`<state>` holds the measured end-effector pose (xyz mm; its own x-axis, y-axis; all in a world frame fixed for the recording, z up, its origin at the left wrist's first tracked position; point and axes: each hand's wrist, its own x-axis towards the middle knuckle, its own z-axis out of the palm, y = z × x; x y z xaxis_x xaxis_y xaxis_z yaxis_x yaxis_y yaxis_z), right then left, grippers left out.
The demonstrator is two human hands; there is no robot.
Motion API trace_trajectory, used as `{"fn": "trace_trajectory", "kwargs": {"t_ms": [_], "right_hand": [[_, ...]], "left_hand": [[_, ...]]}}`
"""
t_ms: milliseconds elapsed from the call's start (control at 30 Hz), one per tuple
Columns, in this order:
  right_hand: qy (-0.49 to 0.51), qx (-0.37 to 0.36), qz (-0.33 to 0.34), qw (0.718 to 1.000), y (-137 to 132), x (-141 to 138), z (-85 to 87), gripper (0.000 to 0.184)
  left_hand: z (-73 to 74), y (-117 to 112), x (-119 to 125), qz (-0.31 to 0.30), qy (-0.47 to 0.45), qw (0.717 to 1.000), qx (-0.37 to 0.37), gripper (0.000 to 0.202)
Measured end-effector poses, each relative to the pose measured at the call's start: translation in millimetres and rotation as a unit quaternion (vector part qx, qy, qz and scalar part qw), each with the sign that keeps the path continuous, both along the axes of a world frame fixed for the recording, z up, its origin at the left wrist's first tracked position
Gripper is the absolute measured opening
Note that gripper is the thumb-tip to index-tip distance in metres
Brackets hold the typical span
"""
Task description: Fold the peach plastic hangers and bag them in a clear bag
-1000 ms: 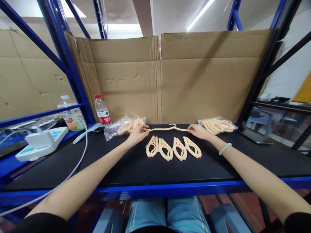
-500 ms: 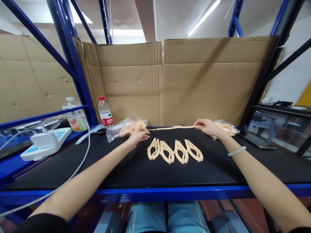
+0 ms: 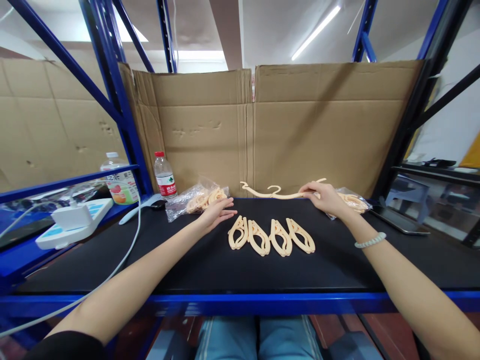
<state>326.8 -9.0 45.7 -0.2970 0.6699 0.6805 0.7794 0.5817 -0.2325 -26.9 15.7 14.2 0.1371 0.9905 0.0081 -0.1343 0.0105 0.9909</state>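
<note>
A cream folding clothes hanger is spread out near the back edge of the black table, its hook pointing up. My right hand is closed around its right arm. My left hand is apart from the hanger, fingers stretched out and holding nothing. It rests in front of a clear plastic bag with cream pieces in it. Between my hands, several folded cream hangers lie in a row on the table.
A second bag of cream pieces lies beyond my right hand, beside a dark flat device. On the left stand a red-capped bottle, a larger bottle and a white power strip with a cable. Cardboard walls the back.
My left hand has let go of the hanger's left end and opened. The hanger has tilted up in my right hand, so its hook now shows upright.
</note>
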Motion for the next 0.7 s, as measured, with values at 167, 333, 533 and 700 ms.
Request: {"fn": "trace_trajectory", "kwargs": {"t_ms": [167,333,533,700], "right_hand": [[-0.027,0.059,0.072,0.995,-1,-26,-12.0,0.017],[-0.056,0.087,0.135,0.985,1,-41,-22.3,0.017],[-0.081,0.078,0.143,0.983,3,-43,-26.4,0.018],[-0.075,0.077,0.124,0.986,4,-43,-27.8,0.020]], "left_hand": [[2.0,-5,3,-0.012,-0.026,1.000,0.004,0.045],[3.6,-8,6,0.052,-0.034,0.997,0.053,0.067],[4.0,-7,3,0.099,-0.031,0.986,0.132,0.078],[1.5,-7,3,0.089,0.049,0.967,0.235,0.075]]}}
